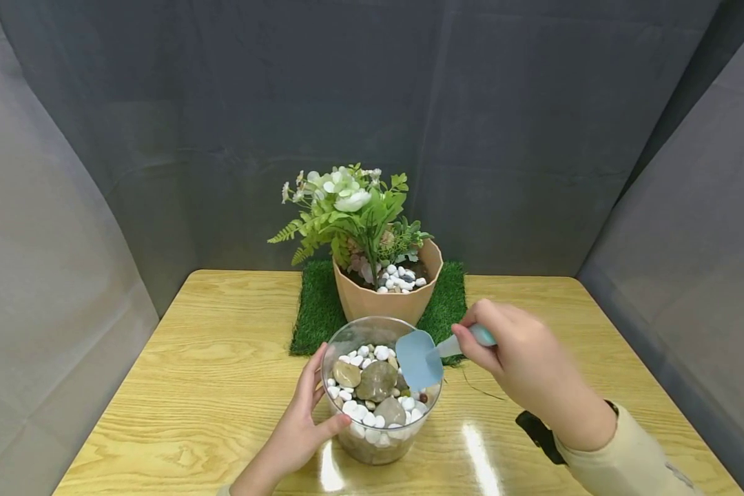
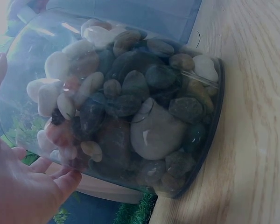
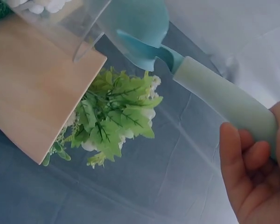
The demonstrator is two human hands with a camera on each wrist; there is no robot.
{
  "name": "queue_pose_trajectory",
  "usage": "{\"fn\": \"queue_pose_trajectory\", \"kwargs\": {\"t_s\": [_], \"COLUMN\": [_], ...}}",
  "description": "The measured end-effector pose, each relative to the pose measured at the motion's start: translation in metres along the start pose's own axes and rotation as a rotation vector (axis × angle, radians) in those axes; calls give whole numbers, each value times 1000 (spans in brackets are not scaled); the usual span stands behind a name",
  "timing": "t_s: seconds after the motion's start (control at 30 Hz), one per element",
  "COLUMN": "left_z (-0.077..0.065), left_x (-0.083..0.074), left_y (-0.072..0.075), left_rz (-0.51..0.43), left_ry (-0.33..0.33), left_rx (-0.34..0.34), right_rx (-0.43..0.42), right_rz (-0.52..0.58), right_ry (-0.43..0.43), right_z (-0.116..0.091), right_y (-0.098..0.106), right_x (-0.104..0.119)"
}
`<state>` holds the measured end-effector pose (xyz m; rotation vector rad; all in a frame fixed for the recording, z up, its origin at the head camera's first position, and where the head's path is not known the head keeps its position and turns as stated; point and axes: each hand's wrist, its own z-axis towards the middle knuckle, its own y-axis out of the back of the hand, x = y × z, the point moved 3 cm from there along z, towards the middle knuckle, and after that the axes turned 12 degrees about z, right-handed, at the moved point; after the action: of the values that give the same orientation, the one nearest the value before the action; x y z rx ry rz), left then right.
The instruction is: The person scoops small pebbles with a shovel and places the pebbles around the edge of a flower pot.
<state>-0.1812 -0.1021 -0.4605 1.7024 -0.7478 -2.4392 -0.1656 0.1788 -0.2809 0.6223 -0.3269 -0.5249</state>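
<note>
My left hand (image 1: 299, 421) grips the side of a clear round container (image 1: 372, 455), thumb on the near wall and fingers behind it. White pebbles (image 1: 357, 412) and larger brown and grey stones (image 1: 377, 381) fill the lower part, and the left wrist view shows them layered through the wall. Over the container's right rim hangs the blue blade of a small garden trowel (image 1: 419, 361). My right hand (image 1: 523, 358) holds the trowel by its pale handle (image 3: 224, 95), fingers curled round it. The blade looks tilted, and its underside is hidden in the head view.
Behind the container stands a peach plant pot (image 1: 378, 305) with white flowers (image 1: 341, 189), green leaves and pebbles on dark soil. The pot is on a green artificial-grass mat (image 1: 318, 296). Beneath everything is a wooden table (image 1: 223, 344), with grey cloth (image 1: 273, 83) hung behind.
</note>
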Motion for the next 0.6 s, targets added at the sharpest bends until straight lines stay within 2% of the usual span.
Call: {"fn": "queue_pose_trajectory", "kwargs": {"t_s": [0.3,0.47,0.6], "left_z": [0,0,0], "left_x": [-1,-1,-1], "left_y": [1,1,1], "left_rz": [-6,-1,-2], "left_ry": [-3,-7,-5], "left_rx": [3,4,3], "right_rx": [93,112,141], "right_rz": [-44,-80,-123], "right_ry": [137,257,295], "right_z": [6,6,4], "right_y": [-18,-28,-32], "right_x": [4,9,13]}}
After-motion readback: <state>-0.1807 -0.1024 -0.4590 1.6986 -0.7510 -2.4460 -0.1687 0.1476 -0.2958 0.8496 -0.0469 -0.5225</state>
